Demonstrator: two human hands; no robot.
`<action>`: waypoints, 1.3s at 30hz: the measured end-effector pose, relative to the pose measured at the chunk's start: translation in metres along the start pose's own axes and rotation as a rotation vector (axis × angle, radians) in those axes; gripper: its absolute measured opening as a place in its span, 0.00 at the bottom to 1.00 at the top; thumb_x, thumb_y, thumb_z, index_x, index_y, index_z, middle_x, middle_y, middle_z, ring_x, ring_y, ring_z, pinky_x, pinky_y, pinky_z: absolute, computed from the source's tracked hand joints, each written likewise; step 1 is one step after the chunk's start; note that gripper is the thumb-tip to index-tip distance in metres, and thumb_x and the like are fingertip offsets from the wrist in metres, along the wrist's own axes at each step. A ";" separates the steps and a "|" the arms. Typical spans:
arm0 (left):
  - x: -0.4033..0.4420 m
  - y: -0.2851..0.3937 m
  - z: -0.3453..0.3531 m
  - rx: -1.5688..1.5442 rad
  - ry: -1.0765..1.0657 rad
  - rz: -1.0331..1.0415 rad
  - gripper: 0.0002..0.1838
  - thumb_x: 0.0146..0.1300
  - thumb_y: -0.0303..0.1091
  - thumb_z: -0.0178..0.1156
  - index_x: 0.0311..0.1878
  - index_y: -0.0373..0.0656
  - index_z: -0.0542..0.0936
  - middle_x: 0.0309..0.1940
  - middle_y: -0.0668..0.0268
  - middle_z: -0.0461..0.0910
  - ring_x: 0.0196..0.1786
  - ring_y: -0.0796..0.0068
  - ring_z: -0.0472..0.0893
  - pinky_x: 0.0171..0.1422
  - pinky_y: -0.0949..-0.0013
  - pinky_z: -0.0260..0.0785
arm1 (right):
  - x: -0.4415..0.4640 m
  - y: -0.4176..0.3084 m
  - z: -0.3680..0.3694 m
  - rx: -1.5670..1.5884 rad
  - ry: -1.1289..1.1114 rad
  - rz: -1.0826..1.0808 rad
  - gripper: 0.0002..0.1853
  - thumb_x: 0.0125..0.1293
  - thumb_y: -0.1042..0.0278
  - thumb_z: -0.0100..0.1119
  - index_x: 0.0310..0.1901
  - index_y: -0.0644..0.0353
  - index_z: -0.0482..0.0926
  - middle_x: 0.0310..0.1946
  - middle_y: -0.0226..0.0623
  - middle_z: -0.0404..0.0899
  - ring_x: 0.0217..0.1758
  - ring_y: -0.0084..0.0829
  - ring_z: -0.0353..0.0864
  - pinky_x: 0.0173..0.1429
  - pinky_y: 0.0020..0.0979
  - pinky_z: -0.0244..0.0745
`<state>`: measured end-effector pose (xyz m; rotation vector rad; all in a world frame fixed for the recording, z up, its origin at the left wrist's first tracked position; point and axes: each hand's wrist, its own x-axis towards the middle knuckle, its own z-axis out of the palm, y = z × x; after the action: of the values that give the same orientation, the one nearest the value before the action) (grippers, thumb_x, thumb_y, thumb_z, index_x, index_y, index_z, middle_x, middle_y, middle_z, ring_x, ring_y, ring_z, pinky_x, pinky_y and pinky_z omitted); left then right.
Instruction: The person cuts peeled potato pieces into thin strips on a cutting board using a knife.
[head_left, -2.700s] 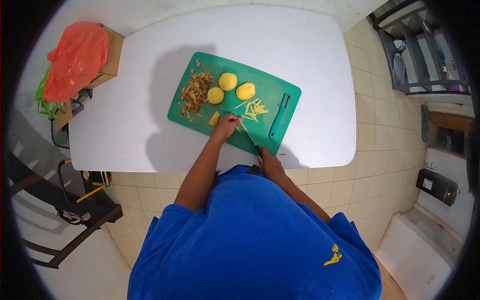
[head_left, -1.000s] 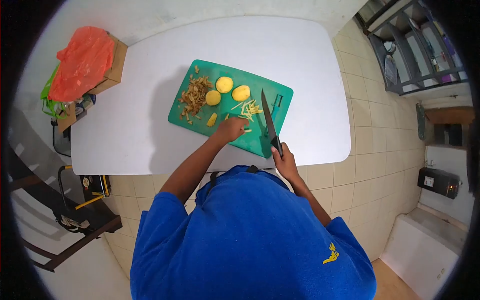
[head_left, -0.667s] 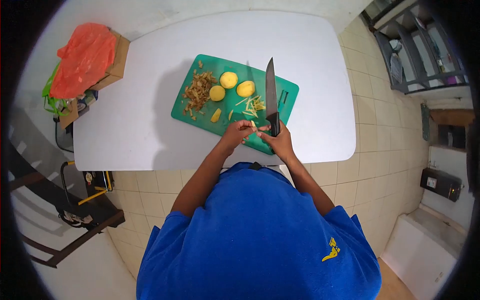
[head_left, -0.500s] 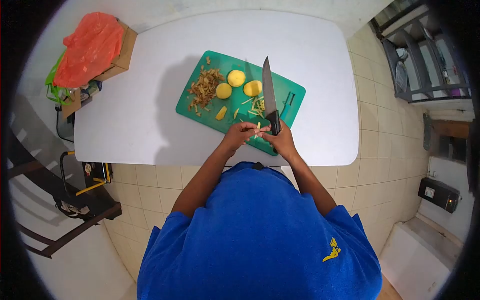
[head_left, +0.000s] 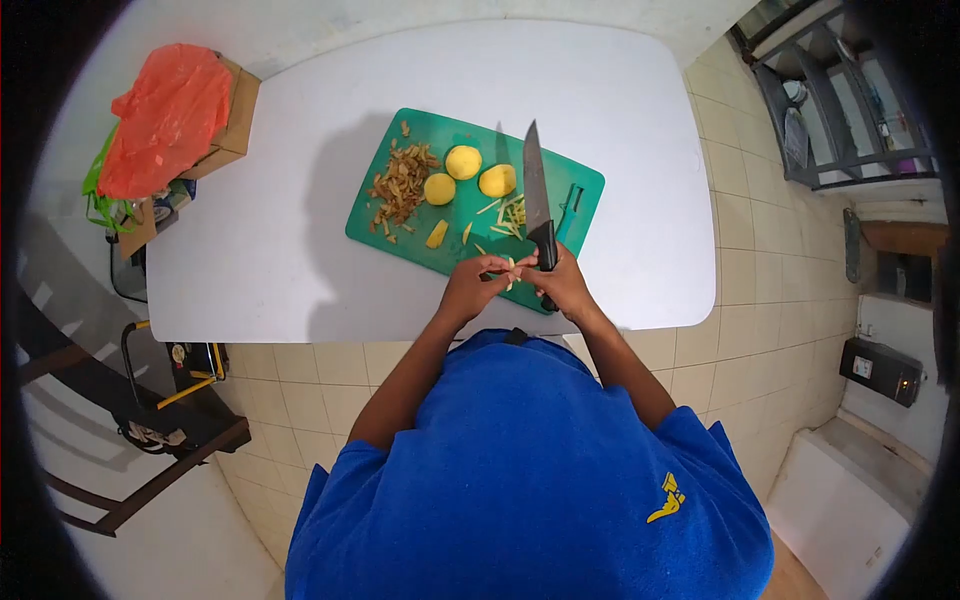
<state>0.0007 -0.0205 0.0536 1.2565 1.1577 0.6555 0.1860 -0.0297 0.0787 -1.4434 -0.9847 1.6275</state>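
My right hand [head_left: 563, 284] is wrapped around the black handle of a large kitchen knife [head_left: 537, 190], its blade pointing up and away from me. My left hand [head_left: 474, 287] pinches small pale potato strips [head_left: 511, 264], and the fingertips of both hands meet at them, over the near edge of a green cutting board [head_left: 480, 245]. Just beyond my fingers lie a pile of cut strips [head_left: 512, 217] and a thicker potato piece [head_left: 437, 234]. Farther back sit peeled potatoes [head_left: 463, 162]. Brown peelings [head_left: 404, 184] are heaped on the board's left side.
A black-handled peeler [head_left: 571, 204] lies at the board's right. The board rests on a white table [head_left: 640, 250]. A red plastic bag [head_left: 170, 120] and a cardboard box [head_left: 238, 110] occupy the back left corner. Grey shelving [head_left: 840, 110] stands off to the right.
Both hands have drawn slightly closer together at the fingertips around the potato strips. The view has shifted a little; the knife stays in my right hand.
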 end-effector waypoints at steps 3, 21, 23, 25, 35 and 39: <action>-0.001 0.014 -0.001 0.179 0.006 0.014 0.11 0.59 0.36 0.66 0.40 0.39 0.82 0.33 0.69 0.83 0.29 0.81 0.76 0.34 0.74 0.68 | 0.004 0.000 -0.002 -0.052 -0.023 0.005 0.19 0.53 0.71 0.68 0.41 0.60 0.68 0.32 0.30 0.79 0.27 0.17 0.76 0.23 0.20 0.70; 0.053 0.009 -0.040 0.418 0.221 0.002 0.12 0.56 0.34 0.64 0.44 0.45 0.81 0.36 0.63 0.83 0.40 0.66 0.83 0.43 0.65 0.73 | 0.064 0.012 -0.015 -0.304 0.168 -0.011 0.12 0.55 0.68 0.65 0.35 0.61 0.72 0.21 0.32 0.74 0.24 0.23 0.78 0.26 0.29 0.72; 0.065 -0.006 -0.046 0.544 0.303 0.016 0.12 0.57 0.34 0.65 0.45 0.46 0.81 0.38 0.65 0.82 0.41 0.67 0.82 0.45 0.63 0.73 | 0.066 0.005 -0.019 -0.391 0.222 -0.016 0.12 0.56 0.66 0.65 0.36 0.62 0.73 0.22 0.36 0.77 0.25 0.29 0.80 0.29 0.32 0.73; 0.064 -0.029 -0.054 0.766 0.221 0.139 0.11 0.57 0.34 0.64 0.44 0.48 0.81 0.41 0.66 0.80 0.42 0.64 0.81 0.45 0.61 0.73 | 0.067 0.004 -0.022 -0.462 0.281 -0.093 0.13 0.57 0.64 0.64 0.37 0.63 0.73 0.24 0.39 0.79 0.27 0.34 0.82 0.32 0.35 0.74; 0.051 -0.037 -0.036 0.968 0.078 0.118 0.06 0.53 0.36 0.62 0.32 0.47 0.80 0.35 0.63 0.77 0.38 0.58 0.79 0.40 0.55 0.73 | 0.010 0.038 -0.029 -0.472 0.327 0.014 0.14 0.60 0.62 0.64 0.38 0.63 0.74 0.29 0.41 0.82 0.35 0.37 0.84 0.41 0.35 0.76; 0.050 -0.034 -0.027 0.999 0.154 0.049 0.07 0.50 0.38 0.62 0.28 0.46 0.79 0.31 0.62 0.76 0.37 0.57 0.79 0.39 0.54 0.73 | -0.001 0.052 -0.028 -0.349 0.315 -0.005 0.14 0.60 0.62 0.64 0.39 0.62 0.74 0.28 0.38 0.82 0.35 0.32 0.83 0.42 0.33 0.75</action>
<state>-0.0137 0.0260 0.0092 2.0875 1.6693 0.1726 0.2119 -0.0518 0.0301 -1.8592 -1.1200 1.2109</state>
